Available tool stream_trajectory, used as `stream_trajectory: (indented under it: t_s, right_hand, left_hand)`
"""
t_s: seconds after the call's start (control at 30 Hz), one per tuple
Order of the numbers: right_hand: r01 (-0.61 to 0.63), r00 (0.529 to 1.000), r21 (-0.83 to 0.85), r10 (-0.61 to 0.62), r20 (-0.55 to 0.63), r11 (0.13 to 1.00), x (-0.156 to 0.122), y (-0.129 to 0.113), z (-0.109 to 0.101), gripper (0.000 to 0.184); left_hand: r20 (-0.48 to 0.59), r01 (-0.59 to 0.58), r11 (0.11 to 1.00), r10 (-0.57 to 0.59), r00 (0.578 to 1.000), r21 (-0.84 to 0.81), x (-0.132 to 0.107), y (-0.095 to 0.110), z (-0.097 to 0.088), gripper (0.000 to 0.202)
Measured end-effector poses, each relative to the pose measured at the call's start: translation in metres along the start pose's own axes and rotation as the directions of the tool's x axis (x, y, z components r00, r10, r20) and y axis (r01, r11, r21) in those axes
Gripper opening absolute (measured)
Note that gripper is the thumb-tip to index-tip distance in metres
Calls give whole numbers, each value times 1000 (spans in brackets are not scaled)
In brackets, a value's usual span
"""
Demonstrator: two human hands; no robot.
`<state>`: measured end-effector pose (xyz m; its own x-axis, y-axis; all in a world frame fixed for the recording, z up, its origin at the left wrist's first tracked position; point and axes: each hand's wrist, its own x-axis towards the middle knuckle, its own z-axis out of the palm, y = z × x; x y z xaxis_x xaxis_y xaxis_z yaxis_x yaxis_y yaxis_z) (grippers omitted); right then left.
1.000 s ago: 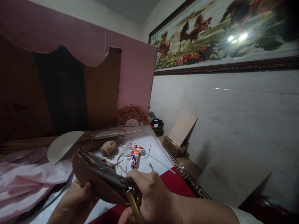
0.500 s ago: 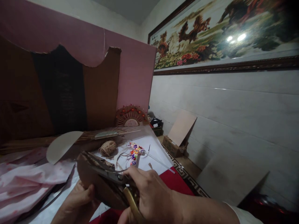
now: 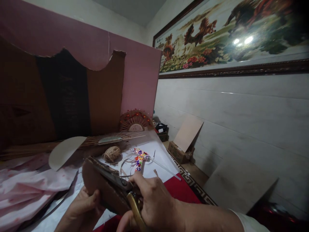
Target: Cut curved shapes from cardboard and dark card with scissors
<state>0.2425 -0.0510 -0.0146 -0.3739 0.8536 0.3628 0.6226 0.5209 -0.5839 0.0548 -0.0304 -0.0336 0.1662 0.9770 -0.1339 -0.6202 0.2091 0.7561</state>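
Note:
My left hand (image 3: 82,209) grips a curved brown cardboard piece (image 3: 96,182) from below, thumb on its face. My right hand (image 3: 151,204) is closed around the brass handles of a pair of scissors (image 3: 122,187), whose dark blades lie along the upper edge of the cardboard. Both hands work low in the view, over the table's near edge.
On the white table top (image 3: 159,154) lie a ball of twine (image 3: 111,153), a flower-patterned glue gun (image 3: 140,159), thin strips and a pale half-round card (image 3: 64,149). Pink paper (image 3: 29,183) lies left. Large pink and brown boards (image 3: 106,90) stand behind. A framed horse picture (image 3: 229,35) hangs right.
The cardboard piece has shifted right and closer to my right hand, and the scissor blades have run further along its edge. Both hands stayed low in the view.

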Motion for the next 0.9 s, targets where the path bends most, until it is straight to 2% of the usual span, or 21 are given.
stream_trajectory:
  t_s: [0.23, 0.37, 0.53, 0.7, 0.9]
  right_hand:
    - [16, 999, 40, -15, -29, 999, -2, 5, 8, 67]
    - [-25, 1000, 83, 26, -13, 996, -3, -5, -5, 61]
    - [-80, 997, 46, 81, -3, 996, 2, -17, -17, 62]
    - [-93, 996, 93, 94, -7, 991, 5, -13, -10, 64]
    - [-64, 997, 153, 68, -23, 986, 4, -6, 0, 61]
  left_hand:
    - [14, -37, 999, 36, 999, 31, 10, -6, -16, 90]
    - [2, -27, 1000, 27, 1000, 11, 7, -6, -12, 90]
    - [46, 53, 999, -53, 998, -11, 6, -13, -14, 89]
    - [76, 72, 997, -73, 994, 14, 6, -13, -18, 78]
    - [83, 52, 998, -55, 995, 37, 6, -11, -14, 75]
